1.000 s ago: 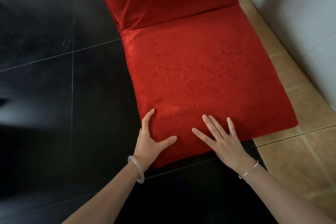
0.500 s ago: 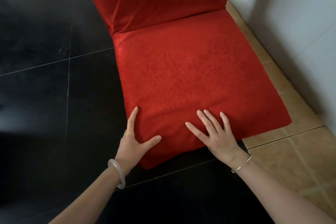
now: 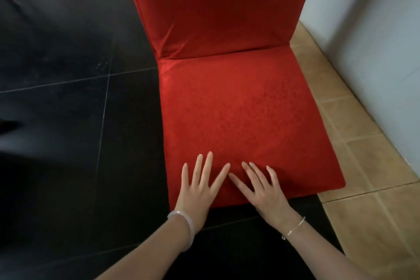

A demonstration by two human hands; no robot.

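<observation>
Seat cushion (image 3: 238, 109), red, sits between dark tiles (image 3: 68, 120) left and tan tiles (image 3: 363, 211) right. On its near edge the left hand (image 3: 200, 186) and right hand (image 3: 261, 186) lie flat, fingers spread wide, holding nothing. Pressing there could bunch its fabric or tip it forward.

No legible text, label, brand, number or sign can be read anywhere in view. The red seat cushion (image 3: 238, 116) carries only a tone-on-tone woven pattern. The dark floor tiles (image 3: 56, 120), tan floor tiles (image 3: 363, 166) and wall (image 3: 375, 41) are unmarked.
</observation>
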